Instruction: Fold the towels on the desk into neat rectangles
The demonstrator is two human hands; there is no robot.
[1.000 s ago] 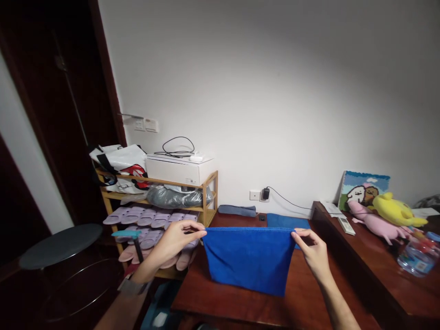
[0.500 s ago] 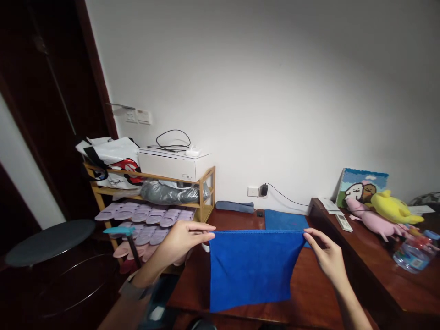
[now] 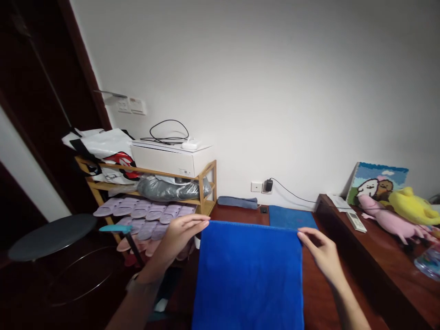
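Observation:
A bright blue towel (image 3: 250, 275) hangs spread out between my hands, its top edge stretched nearly level and its lower end running out of view. My left hand (image 3: 185, 231) pinches the upper left corner between thumb and fingers. At the upper right corner, my right hand (image 3: 319, 250) holds the edge in the same kind of pinch. Behind the towel, a folded blue cloth (image 3: 292, 217) lies flat at the back of the brown table (image 3: 237, 213), partly covered by the towel. A rolled grey-blue cloth (image 3: 237, 202) rests against the wall.
To the left stands a wooden shoe rack (image 3: 202, 190) with several slippers and a white box (image 3: 165, 158) on top. A round stool (image 3: 51, 236) is farther left. On a raised surface at right sit a pink plush toy (image 3: 385, 217), a yellow plush toy (image 3: 412, 206) and a remote (image 3: 356, 222).
The towel, which ended above the table's front edge, now hangs open much longer and passes out of the bottom of the view. Both hands keep their pinch on its corners.

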